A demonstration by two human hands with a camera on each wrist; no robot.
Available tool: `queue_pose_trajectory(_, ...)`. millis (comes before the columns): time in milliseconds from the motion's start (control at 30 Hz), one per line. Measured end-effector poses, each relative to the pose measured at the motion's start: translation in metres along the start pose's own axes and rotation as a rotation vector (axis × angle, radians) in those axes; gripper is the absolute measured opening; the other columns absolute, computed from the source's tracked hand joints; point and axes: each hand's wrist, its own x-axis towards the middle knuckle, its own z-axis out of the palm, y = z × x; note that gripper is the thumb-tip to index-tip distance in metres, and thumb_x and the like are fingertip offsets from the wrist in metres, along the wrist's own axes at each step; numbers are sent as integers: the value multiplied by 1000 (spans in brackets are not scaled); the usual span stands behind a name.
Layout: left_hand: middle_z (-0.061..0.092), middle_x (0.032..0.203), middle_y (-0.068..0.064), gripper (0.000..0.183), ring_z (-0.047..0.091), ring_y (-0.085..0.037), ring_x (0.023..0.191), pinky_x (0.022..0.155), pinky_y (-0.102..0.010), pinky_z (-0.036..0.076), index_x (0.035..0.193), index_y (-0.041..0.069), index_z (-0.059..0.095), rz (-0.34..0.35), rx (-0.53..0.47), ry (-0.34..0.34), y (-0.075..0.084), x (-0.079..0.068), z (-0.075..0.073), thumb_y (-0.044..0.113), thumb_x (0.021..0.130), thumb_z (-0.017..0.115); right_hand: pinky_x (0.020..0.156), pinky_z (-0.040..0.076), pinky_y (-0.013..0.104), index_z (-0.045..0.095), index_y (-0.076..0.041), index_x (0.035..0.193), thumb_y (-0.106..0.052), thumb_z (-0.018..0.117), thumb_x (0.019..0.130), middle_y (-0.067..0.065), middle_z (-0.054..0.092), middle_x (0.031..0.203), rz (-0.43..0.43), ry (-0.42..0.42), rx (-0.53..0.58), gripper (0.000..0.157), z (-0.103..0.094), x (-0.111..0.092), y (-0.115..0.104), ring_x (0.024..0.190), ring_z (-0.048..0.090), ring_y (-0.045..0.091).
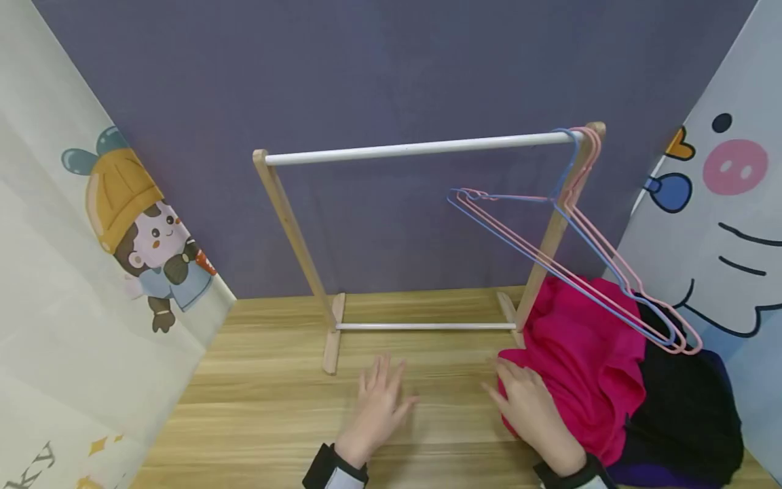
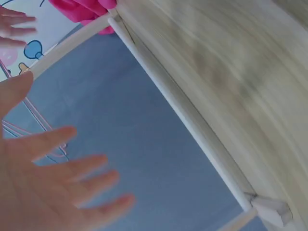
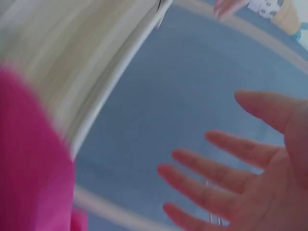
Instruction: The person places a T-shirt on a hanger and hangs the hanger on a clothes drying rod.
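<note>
My left hand [image 1: 374, 411] is over the tabletop in front of the rack, its fingers spread and holding nothing. To the right, my right hand [image 1: 530, 407] reaches out with fingers extended beside a bright pink cloth [image 1: 586, 367]; whether it touches the cloth I cannot tell. Both wrist views show bare palms with nothing in them. Behind the hands stands a small wooden garment rack [image 1: 299, 231] with a white top rail [image 1: 421, 147] and a white lower bar [image 1: 427, 327]. Blue and pink clothes hangers [image 1: 550, 261] hang together at the rail's right end.
Black clothing [image 1: 684, 407] lies in a heap beside the pink cloth, with some dark purple fabric [image 1: 660, 473] under it. Light wood tabletop [image 1: 256, 407] extends left of the hands. A grey-blue panel [image 1: 391, 68] stands behind the rack, and cartoon-printed panels [image 1: 153, 238] flank it.
</note>
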Motion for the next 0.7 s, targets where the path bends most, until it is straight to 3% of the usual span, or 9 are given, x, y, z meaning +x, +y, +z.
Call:
queue_pose_trajectory(200,58,110,-17,38,52,-29,102,85,-52,43,116,4,50,169,-11,96,-14,-7,-16,28,87,53,66,50,52,59,0,100,-14,68,73,20,63,92,60,-8,-56,32,-43,-10,50,79,59,33)
queue_pose_trajectory(367,66,95,-8,21,59,-20,88,76,-45,50,103,7,59,197,-85,131,-21,-14,-23,16,84,57,59,49,56,58,4,96,-12,69,68,25,60,87,62,2,-174,33,-65,-20,97,74,56,39)
queue_pose_trajectory(567,68,87,-6,12,61,-15,80,68,-39,52,92,9,63,221,-106,178,-23,-19,-22,14,83,57,60,46,63,53,6,101,-13,67,70,37,51,88,164,-93,-206,38,-71,-25,132,72,50,48)
queue_pose_trajectory(700,68,85,-5,9,61,-14,79,67,-38,52,89,9,64,216,-99,177,-22,-21,-21,12,82,58,55,48,58,50,9,105,-14,62,77,20,50,60,197,-163,-175,38,-71,-25,144,68,48,43)
